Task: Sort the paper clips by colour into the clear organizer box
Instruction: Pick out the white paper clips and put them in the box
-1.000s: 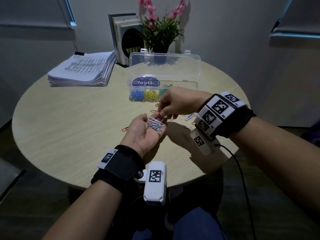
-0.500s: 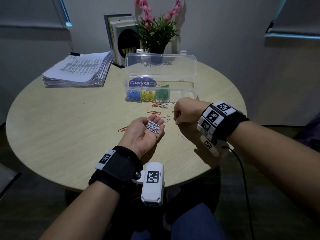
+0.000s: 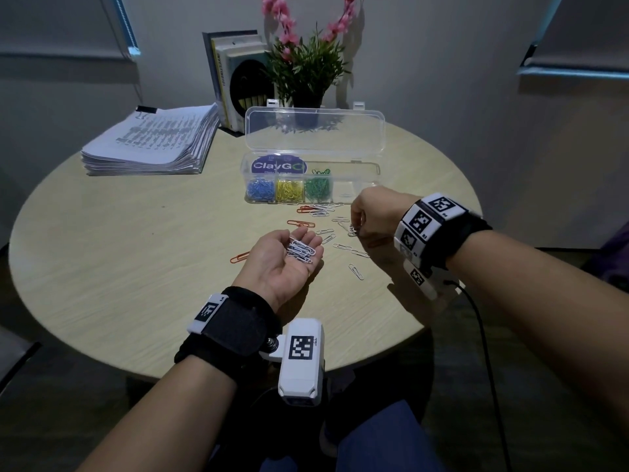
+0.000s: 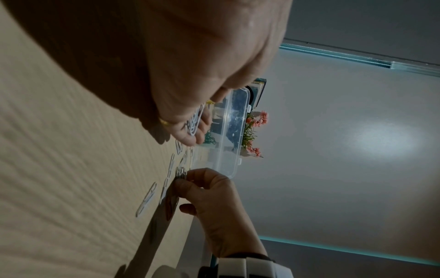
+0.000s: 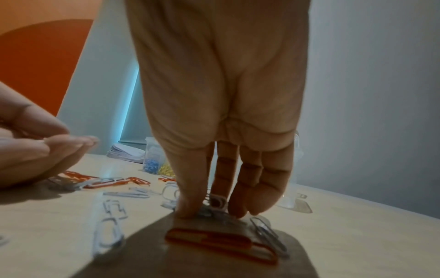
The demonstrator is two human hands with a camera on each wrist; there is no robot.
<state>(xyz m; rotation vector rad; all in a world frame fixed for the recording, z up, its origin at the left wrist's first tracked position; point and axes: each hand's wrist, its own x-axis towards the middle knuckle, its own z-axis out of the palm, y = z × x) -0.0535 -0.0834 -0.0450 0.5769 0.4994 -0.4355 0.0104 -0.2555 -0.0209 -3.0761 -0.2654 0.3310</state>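
White paper clips (image 3: 301, 251) lie heaped in the cupped, upturned left hand (image 3: 282, 267). The right hand (image 3: 372, 212) pinches more white clips (image 5: 214, 205) off the counter (image 3: 136, 253). Light, slick wire that tangles easily: best nipped across the loops. The organizer box (image 3: 357, 185) stands just beyond.

White clips (image 3: 301, 250) heaped in palm; organizer box (image 3: 364, 185) open.

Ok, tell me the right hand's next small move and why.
Probably pinch and lift the white paper clips under the right hand fingertips, then drop them into the cupped left hand, which already holds a white pile; orange paper clips stay on the round wooden table.
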